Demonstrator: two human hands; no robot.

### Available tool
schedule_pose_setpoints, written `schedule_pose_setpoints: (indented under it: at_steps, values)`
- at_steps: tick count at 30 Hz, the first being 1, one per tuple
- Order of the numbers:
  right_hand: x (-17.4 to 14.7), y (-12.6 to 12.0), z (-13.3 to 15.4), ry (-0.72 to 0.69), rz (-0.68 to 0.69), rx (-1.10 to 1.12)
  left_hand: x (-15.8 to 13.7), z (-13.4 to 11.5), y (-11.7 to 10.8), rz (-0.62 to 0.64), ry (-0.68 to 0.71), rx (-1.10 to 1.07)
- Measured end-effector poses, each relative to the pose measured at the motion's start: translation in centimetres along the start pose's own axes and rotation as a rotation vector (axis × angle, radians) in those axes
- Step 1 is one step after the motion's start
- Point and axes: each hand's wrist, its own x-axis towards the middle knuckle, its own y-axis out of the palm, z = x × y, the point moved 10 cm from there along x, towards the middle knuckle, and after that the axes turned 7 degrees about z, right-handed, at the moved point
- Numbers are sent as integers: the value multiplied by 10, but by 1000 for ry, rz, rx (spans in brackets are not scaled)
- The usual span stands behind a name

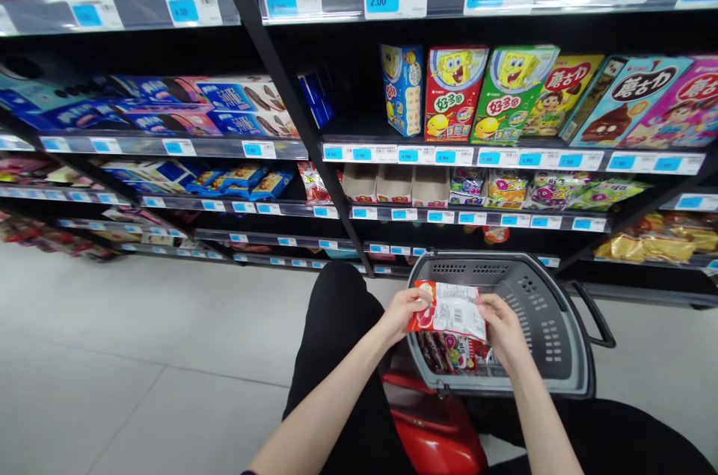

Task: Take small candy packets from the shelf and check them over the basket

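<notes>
Packet (452, 310) between both hands, hiding basket (553, 325) contents partly.

A grey shopping basket (553, 325) sits on the pale tiled floor (140, 355), close against the foot of the black shelving (292, 97). More red snack packets (449, 351) lie on the basket's bottom by its near wall. On the shelf at upper right, snack boxes (508, 93) stand in a row along the front edge, above blue price tags (449, 155).

The snack packet (452, 308) is glossy plastic film (its white back looks matt), the basket (553, 325) matt grey perforated plastic, the floor (140, 340) smooth tile.
</notes>
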Motion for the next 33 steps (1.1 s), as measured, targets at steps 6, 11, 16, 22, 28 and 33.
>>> schedule_pose_setpoints:
  at_steps: [6,11,16,22,28,33]
  values:
    - [-2,-3,3,37,23,215,-5,-7,27,233,-57,-201]
    - [0,-18,7,-2,-112,-72,-4,-6,24,179,-61,12]
    - [-1,-34,22,-72,-219,-732,-1,11,6,67,-166,372]
    - [3,-38,14,-39,-182,-799,3,18,3,108,-199,335]
    - [3,-34,16,-63,-159,-698,2,18,3,87,-217,317]
    - [4,-32,13,-43,-132,-616,1,16,5,67,-223,289]
